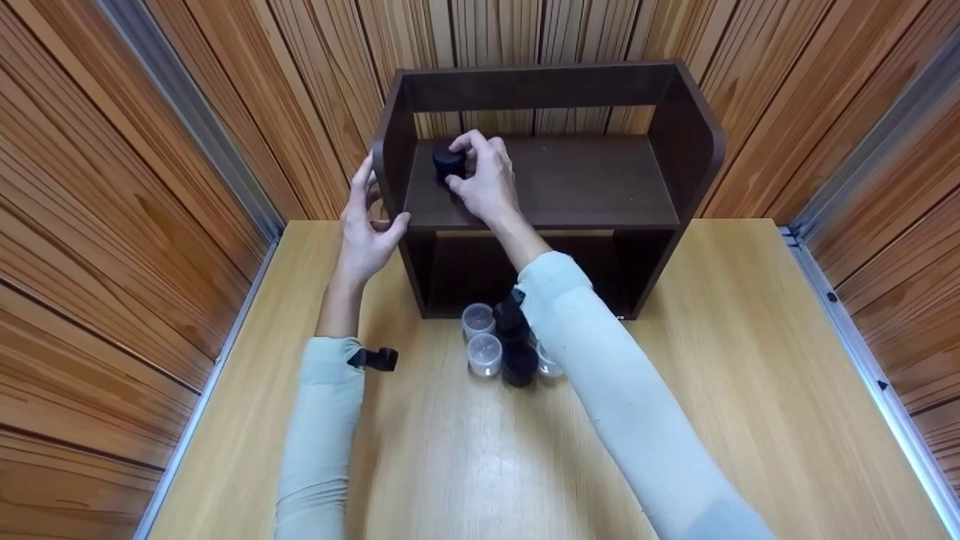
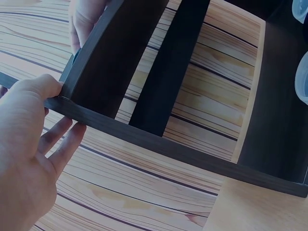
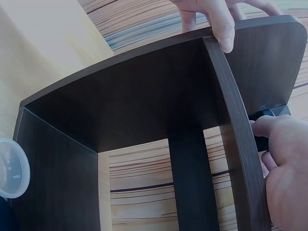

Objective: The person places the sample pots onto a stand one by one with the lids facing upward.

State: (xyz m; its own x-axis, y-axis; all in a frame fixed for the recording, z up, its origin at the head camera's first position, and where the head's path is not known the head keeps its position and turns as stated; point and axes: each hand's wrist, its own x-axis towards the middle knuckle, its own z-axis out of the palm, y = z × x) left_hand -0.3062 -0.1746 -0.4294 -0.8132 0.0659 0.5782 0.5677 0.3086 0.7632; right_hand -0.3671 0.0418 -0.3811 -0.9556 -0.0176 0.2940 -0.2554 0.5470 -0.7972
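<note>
A: Where do we find the black jar [image 1: 447,161]?

B: We see it upright at the left end of the upper shelf [image 1: 585,184], near the left side panel [image 1: 394,142] of the dark brown shelf unit [image 1: 694,142]. The fingers hide part of its base, so we cannot tell whether it rests fully on the board.

A: And how do we read the right hand [image 1: 486,176]?

B: Its grip is closed on the jar. We make out the thumb on the near side and bent fingers on the far side, with the knuckles raised. The right sleeve [image 1: 622,375] slants up from the lower right, and the wrist crosses above the shelf's front edge.

A: What about the left hand [image 1: 367,236]?

B: We see that grip holding the left side panel: thumb on the front edge where the shelf joins it, fingers spread along the outer face. The left forearm points almost straight ahead, its left sleeve [image 1: 322,435] above the worktop [image 1: 450,465].

A: What lies under the right arm?

B: We spot clear cups [image 1: 484,354] and black containers [image 1: 519,365] clustered before the unit's lower opening; the right sleeve partly covers one cup.
</note>
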